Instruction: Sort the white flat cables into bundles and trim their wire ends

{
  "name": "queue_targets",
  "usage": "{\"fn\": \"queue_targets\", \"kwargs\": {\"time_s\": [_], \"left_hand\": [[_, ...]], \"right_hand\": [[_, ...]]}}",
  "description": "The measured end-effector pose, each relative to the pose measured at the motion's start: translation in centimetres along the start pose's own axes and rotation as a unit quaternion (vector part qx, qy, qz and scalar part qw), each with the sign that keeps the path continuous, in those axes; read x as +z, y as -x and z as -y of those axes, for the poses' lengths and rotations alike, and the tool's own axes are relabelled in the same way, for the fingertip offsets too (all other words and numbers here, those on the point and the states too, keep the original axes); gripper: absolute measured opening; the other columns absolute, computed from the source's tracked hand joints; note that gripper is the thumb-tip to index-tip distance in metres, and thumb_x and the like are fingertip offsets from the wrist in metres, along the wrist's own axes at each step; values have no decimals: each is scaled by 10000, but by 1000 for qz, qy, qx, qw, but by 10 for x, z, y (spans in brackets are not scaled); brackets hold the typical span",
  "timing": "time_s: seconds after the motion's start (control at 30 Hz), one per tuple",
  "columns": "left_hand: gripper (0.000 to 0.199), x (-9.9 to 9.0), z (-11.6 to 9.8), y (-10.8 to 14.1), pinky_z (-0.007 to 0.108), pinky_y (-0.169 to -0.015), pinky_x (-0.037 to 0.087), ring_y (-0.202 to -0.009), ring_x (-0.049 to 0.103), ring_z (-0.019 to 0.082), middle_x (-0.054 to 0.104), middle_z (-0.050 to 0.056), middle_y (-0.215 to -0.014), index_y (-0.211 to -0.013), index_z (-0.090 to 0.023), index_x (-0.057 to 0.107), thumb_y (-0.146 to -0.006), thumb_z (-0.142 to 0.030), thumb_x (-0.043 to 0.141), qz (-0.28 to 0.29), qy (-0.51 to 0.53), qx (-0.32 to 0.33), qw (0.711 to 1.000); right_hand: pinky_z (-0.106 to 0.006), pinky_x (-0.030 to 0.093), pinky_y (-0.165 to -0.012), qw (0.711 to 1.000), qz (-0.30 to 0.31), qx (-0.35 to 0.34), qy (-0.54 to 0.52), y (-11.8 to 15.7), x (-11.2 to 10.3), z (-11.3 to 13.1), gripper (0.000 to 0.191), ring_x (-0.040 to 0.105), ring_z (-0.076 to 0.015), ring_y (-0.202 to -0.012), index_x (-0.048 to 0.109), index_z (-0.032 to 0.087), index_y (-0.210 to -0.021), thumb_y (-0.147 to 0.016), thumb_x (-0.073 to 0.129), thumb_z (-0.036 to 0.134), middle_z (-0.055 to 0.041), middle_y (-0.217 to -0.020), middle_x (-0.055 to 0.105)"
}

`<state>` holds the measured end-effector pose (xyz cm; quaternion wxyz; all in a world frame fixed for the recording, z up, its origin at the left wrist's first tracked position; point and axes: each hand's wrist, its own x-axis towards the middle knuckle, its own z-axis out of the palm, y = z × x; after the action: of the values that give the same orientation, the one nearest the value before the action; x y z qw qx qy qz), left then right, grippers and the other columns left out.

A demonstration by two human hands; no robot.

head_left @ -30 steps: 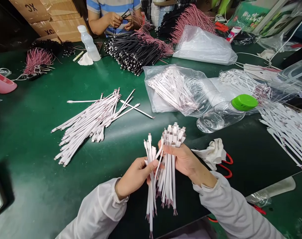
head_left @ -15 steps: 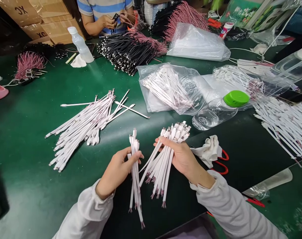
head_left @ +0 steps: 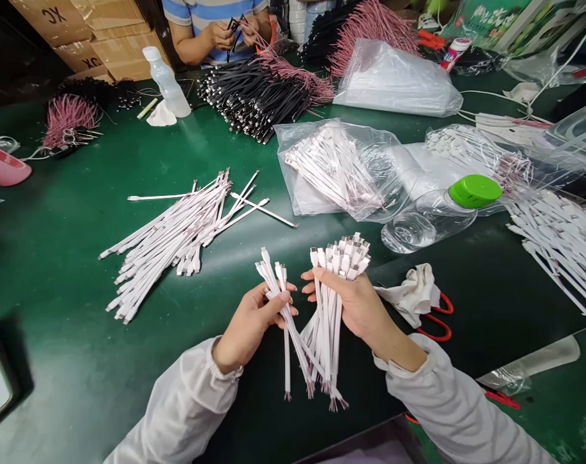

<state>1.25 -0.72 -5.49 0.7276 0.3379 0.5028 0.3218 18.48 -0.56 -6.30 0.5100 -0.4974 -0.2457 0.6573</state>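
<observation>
At the near left edge of my green bench (head_left: 70,270) lies a dark-framed thing (head_left: 2,370), cut off by the view. Farther back on the left sits a clump of pink wires (head_left: 73,115). Next comes a loose pile of white cables (head_left: 171,235), a few crossed at its right side, and beyond it stands a pale bottle (head_left: 169,84). At the far side another person's hands (head_left: 222,35) hold something dark above a heap of black cables (head_left: 258,96).

The fingers of my left hand (head_left: 251,314) grasp a thin bunch of white cables (head_left: 295,328), plugs toward the far side. Just right of it, the fingers of my right hand (head_left: 358,304) are closed around a thicker bunch of white cables (head_left: 327,312); the near ends of both bunches overlap, though I cannot tell whether they touch.

Beyond my hands is a clear bag (head_left: 396,164) with white cables inside. To its right lie a green-capped bottle (head_left: 418,225), a crumpled cloth (head_left: 413,296) against red-handled scissors (head_left: 449,304), and, at the right edge, a big white cable heap (head_left: 558,241).
</observation>
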Motion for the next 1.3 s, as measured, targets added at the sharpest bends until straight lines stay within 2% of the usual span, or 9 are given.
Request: {"fn": "queue_targets", "kwargs": {"time_s": [0.1, 0.2, 0.37, 0.5, 0.7, 0.9, 1.0, 1.1, 1.3], "left_hand": [[404, 3, -2, -1, 177, -436, 309, -530, 451, 58, 519, -28, -653, -1016, -136, 657, -773, -454, 710, -19, -5, 33, 999], [406, 9, -5, -7, 187, -465, 347, -509, 445, 63, 514, -49, -611, -1019, -152, 636, -740, -424, 748, -20, -5, 62, 998], [367, 16, -9, -22, 240, -427, 395, -412, 481, 101, 493, -46, -507, -686, -166, 518, -708, -438, 763, 41, 31, 70, 996], [521, 11, -8, -31, 223, -413, 348, -376, 421, 73, 401, -55, -431, -519, -172, 427, -713, -560, 715, 24, 33, 42, 998], [487, 4, -7, -36, 206, -439, 272, -429, 308, 35, 419, -61, -505, -713, -111, 654, -656, -585, 748, -21, 32, 50, 998], [421, 0, -15, -32, 230, -462, 236, -443, 307, 12, 545, -9, -679, -651, -115, 623, -671, -513, 761, -1, -4, 73, 997], [372, -3, -17, -31, 234, -475, 225, -439, 304, 29, 479, -43, -566, -728, -118, 666, -692, -478, 756, 10, -40, 65, 997], [354, -6, -17, -32, 233, -487, 226, -428, 286, 45, 390, -74, -438, -681, -135, 633, -720, -472, 731, 22, -68, 56, 996], [351, -8, -16, -32, 233, -496, 236, -427, 294, 53, 382, -76, -402, -655, -148, 601, -739, -471, 708, 26, -92, 57, 994]], "right_hand": [[-274, 564, -550, 1000, 14, 15, 5, 2, 3, -1, 280, 670, -164, -621, 693, 142, -804, -661, 798, 359, -48, -779, 715], [-265, 558, -523, 998, 48, 42, 15, 5, 8, -5, 302, 655, -157, -598, 689, 155, -850, -645, 810, 341, -24, -743, 696], [-253, 546, -508, 994, 86, 66, 33, 7, 11, -10, 265, 641, -152, -598, 687, 177, -821, -626, 815, 302, -5, -713, 681], [-249, 548, -525, 992, 89, 77, 38, 8, 8, -9, 255, 654, -152, -603, 687, 155, -817, -648, 798, 310, -27, -730, 698], [-258, 555, -530, 994, 73, 73, 44, 9, 9, -7, 301, 670, -162, -595, 688, 143, -848, -647, 801, 337, -46, -742, 715], [-272, 553, -502, 994, 44, 56, 83, 9, 10, -7, 320, 658, -168, -541, 684, 144, -851, -653, 794, 371, -38, -682, 702], [-263, 539, -467, 992, 35, 45, 112, 8, 8, -9, 289, 637, -157, -505, 672, 142, -823, -685, 771, 376, -31, -655, 685], [-248, 507, -425, 990, 39, 25, 133, 8, 6, -11, 254, 605, -141, -470, 658, 144, -786, -720, 744, 373, -23, -635, 665], [-236, 445, -387, 988, 43, 17, 150, 9, 4, -10, 232, 556, -123, -428, 626, 152, -707, -750, 711, 363, -13, -602, 638]]}}
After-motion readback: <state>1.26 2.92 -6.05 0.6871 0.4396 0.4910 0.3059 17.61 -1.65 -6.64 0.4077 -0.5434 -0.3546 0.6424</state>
